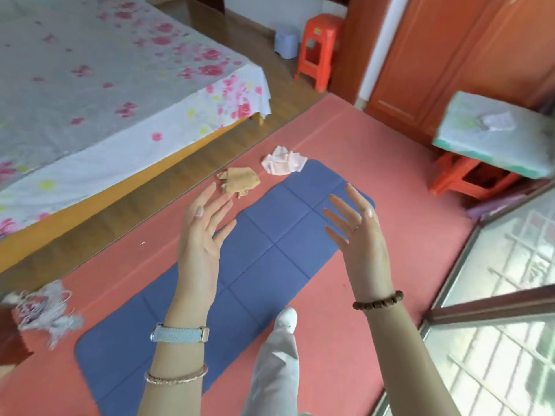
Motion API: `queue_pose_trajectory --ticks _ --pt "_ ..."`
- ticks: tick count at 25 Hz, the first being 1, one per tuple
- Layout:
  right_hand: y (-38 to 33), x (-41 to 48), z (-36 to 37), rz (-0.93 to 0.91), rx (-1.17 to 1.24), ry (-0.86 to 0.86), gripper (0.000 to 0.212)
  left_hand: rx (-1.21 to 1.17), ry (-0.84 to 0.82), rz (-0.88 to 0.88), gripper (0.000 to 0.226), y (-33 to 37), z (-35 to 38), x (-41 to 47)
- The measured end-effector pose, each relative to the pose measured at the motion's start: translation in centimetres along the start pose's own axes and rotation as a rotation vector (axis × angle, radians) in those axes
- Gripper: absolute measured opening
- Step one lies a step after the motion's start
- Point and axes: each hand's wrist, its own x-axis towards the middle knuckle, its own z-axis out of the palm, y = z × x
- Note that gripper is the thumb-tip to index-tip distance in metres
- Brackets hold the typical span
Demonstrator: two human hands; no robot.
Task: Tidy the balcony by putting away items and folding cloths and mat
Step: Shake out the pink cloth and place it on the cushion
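Flat on the salmon-pink floor covering (375, 181): one blue foam mat (270, 244) with creased fold lines, unfolded, running from lower left to upper right. Near end cut across by the forearms and by one pale trouser leg (276, 364) ending in a white shoe (286, 318), toe resting on the mat's edge. Two crumpled cloths at the far end: one tan cloth (238, 181) just off the mat's left corner, one pale pink-and-white cloth (283, 162) touching or overlapping the far edge; hard to tell which. One tangle of whitish fringed fabric (48, 310) at lower left, blurred, partly cut by the frame edge.

Above the mat, two bare hands raised, holding nothing. Left hand (201, 235) palm toward the right, fingers spread apart, grip empty; blue-strapped watch (179, 333) and rose-gold bangle (175, 376) on that forearm. Right hand (357, 232) facing it, fingers splayed, grip likewise empty; thin ring on one finger, brown bead bracelet (378, 301) on the wrist.

Further out: bed under a white sheet with pink flowers (105, 85), cropped at left; two orange plastic stools, one upright by the wooden wardrobe (319, 49), another (468, 178) half hidden beneath a blurred green-edged cushion (492, 136); small pale bin (286, 40), indistinct; glass door with grille (504, 295) at right.
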Motion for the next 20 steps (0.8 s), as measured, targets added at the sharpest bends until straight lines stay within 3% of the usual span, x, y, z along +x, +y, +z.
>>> queue_pose_trajectory --ticks 7,12,16,20 --pt "-1.5 9.1 -6.6 -0.031 0.014 0.177 0.052 -0.023 -0.147 -0.074 0.042 -3.9 8.1 11.3" --pt "-3.4 15.1 -10.8 -0.038 0.01 0.271 0.07 -0.036 -0.243 -0.122 0.043 -5.2 13.6 18.7" --pt "-3.9 17.3 -15.7 -0.025 0.055 0.371 0.048 -0.012 -0.315 -0.152 0.041 -6.9 18.5 22.4" --pt "-4.3 18.5 -21.2 -0.021 0.103 0.454 0.04 0.019 -0.371 -0.221 0.048 -9.8 23.2 25.0"
